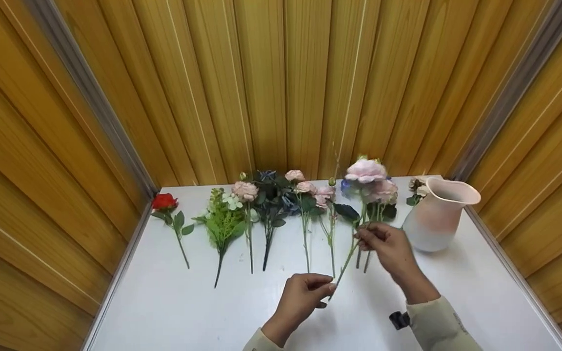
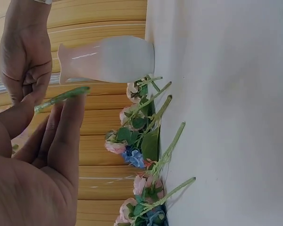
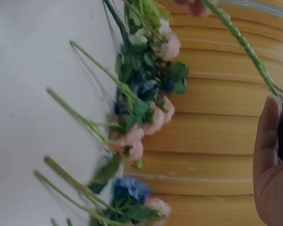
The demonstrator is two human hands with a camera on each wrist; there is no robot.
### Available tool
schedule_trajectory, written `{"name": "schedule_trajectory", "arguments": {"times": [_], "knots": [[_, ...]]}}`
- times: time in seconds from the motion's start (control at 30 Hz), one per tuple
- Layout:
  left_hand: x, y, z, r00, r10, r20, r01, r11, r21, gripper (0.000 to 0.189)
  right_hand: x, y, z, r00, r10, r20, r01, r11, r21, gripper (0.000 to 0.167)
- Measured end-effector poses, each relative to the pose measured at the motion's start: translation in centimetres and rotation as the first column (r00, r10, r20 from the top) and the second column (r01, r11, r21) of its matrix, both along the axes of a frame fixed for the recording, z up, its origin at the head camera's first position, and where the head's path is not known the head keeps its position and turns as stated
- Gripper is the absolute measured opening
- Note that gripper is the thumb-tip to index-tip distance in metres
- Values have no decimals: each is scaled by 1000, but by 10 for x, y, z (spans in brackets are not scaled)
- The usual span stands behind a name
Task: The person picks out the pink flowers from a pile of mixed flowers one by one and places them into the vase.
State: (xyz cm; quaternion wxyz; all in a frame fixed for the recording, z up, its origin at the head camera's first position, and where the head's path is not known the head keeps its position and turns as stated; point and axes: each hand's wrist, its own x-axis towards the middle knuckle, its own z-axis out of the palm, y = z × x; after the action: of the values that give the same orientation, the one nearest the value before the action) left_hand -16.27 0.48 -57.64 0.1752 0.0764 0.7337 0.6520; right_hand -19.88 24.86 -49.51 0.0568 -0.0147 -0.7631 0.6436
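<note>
A pale pink artificial flower (image 1: 366,170) is held up above the table, its long green stem (image 3: 245,45) slanting down toward the front. My right hand (image 1: 391,251) pinches the stem partway up between thumb and fingers. Lower down, my left hand (image 1: 305,297) has its thumb and fingertips at the stem's bottom end. In the left wrist view that cut end (image 2: 68,95) pokes out between the left thumb and fingers. To the right of the right hand stands a pink and white vase (image 1: 434,219), upright with its wide mouth up.
Several artificial flowers lie along the back: a red rose (image 1: 165,201) at far left, a green and white sprig (image 1: 222,222), dark blue flowers (image 1: 273,195) and pink ones (image 1: 305,186). A small black object (image 1: 399,320) is by the right sleeve. Wooden panels (image 1: 305,87) enclose the white table (image 1: 188,312).
</note>
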Motion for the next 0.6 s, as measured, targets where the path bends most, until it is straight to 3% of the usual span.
{"name": "schedule_trajectory", "arguments": {"times": [0.1, 0.2, 0.27, 0.37, 0.47, 0.53, 0.6], "knots": [[-1, -3, -2, 1000, 7, 13, -6, 1000, -20, 20, -9, 34, 31, 985, -147, -87, 154, 985, 83, 24], [-1, -7, -5, 999, 23, 27, -22, 999, -33, 19, -18, 72, 67, 939, -295, -177, 325, 930, 173, 28], [-1, -9, -7, 998, 40, 40, -38, 998, -42, 19, -23, 94, 90, 887, -391, -245, 441, 876, 197, 29], [1, -12, -9, 996, 65, 58, -62, 997, -53, 19, -25, 115, 121, 781, -511, -360, 599, 776, 198, 24], [2, -13, -10, 994, 77, 72, -73, 996, -51, 19, -25, 128, 144, 678, -557, -480, 705, 677, 212, 23], [2, -12, -10, 994, 75, 74, -71, 996, -48, 19, -25, 135, 152, 634, -558, -535, 746, 625, 231, 25], [2, -11, -11, 995, 69, 77, -66, 997, -44, 19, -27, 140, 152, 615, -538, -576, 766, 580, 277, 29]]}}
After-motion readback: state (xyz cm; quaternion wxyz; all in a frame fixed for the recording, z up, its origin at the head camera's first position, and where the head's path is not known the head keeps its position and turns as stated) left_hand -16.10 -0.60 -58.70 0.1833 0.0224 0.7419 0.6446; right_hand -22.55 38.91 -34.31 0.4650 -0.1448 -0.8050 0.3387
